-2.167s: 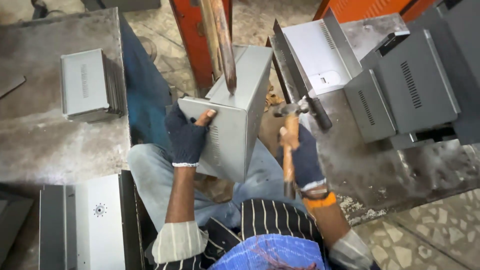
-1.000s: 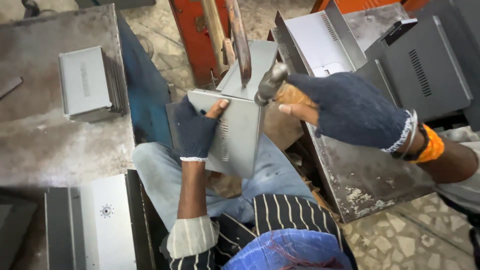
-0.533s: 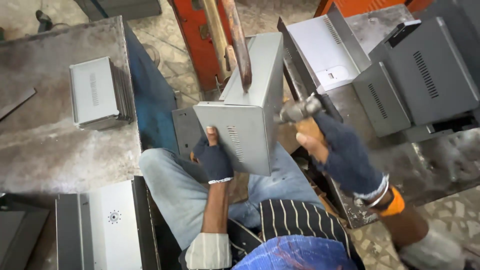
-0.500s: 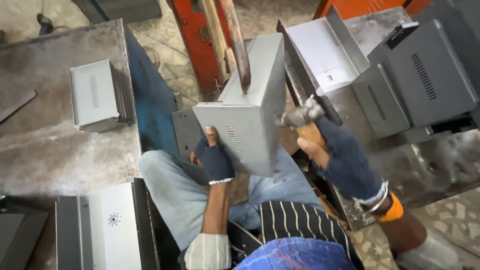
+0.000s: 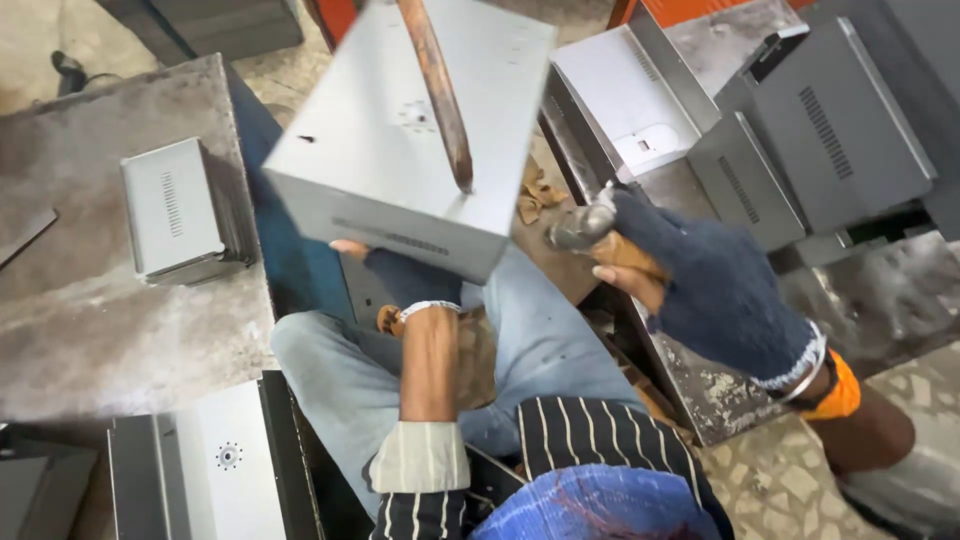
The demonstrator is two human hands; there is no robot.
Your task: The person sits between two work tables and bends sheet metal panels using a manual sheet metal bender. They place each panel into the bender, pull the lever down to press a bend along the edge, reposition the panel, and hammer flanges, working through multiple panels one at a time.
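You're propping the grey metal box [image 5: 400, 150] up from below with your left hand [image 5: 405, 280], gloved fingers spread flat against its underside, not wrapped around anything. The box is sitting tilted over your lap, its long axis running away from you, one broad face turned up toward the camera. A rusty iron bar [image 5: 437, 95] is coming down from above the box and its tip is resting on that face, close to the near edge.

Your right hand [image 5: 700, 290] is hanging just to the right of the box, clenched around a hammer [image 5: 585, 222]; the steel head is pointing back toward the box's near right corner, and this hand is the nearer one to the bar's tip.

Left of the box, a worn metal table [image 5: 90, 330] is carrying a smaller vented grey casing [image 5: 175, 210]. Right of the box, more grey vented covers [image 5: 820, 130] and an open white-lined shell [image 5: 630, 95] are piling up on another bench. Room is tight: your knees are directly under the box, and a white panel [image 5: 225, 465] is lying below-left of it.
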